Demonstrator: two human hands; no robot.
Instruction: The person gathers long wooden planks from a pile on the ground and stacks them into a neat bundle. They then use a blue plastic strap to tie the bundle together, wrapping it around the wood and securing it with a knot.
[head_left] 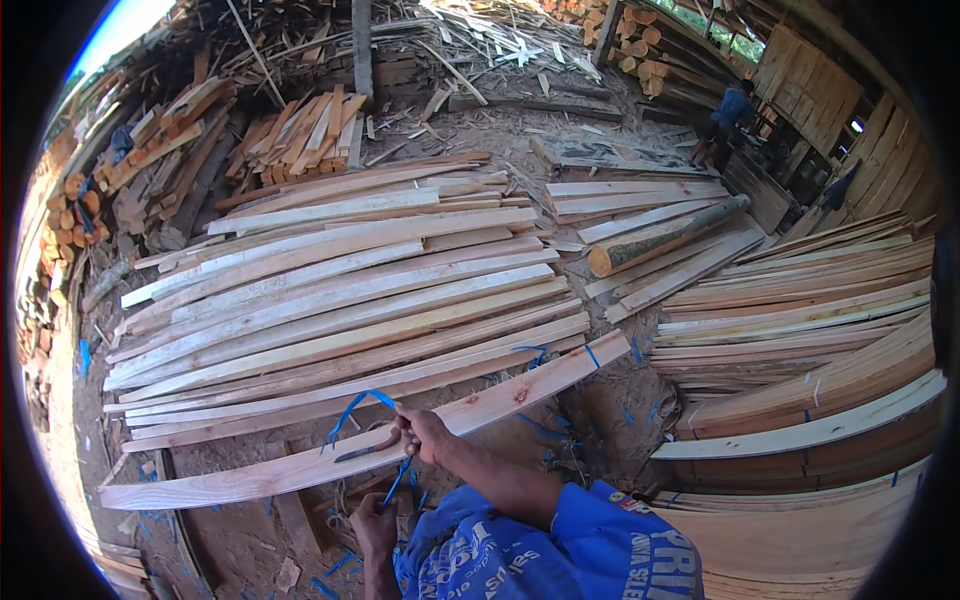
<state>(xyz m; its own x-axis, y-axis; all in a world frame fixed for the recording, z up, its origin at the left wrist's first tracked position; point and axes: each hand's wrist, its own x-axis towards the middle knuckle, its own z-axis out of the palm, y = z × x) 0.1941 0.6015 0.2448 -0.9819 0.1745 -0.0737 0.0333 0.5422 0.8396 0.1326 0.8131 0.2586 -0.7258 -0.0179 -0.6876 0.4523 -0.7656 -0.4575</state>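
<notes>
My right hand [424, 437] is closed on a blue strap [352, 408] above the nearest plank [480, 408]. One length of the strap loops up and left from the fingers; another runs down toward my left hand [374, 524]. That hand is closed around the strap's lower part, close to my body on the near side of the plank. A knife [362, 453] with a dark blade shows over the plank, its brown handle end at my right fingers; whether they grip it I cannot tell. A blue band crosses the plank's right end.
Rows of sawn planks [330, 262] lie just beyond. More stacked boards [800, 330] stand on the right. A log [670, 235] rests on boards farther off. Offcut piles [310, 135] are at the back left. Another person [733, 108] is at the far right.
</notes>
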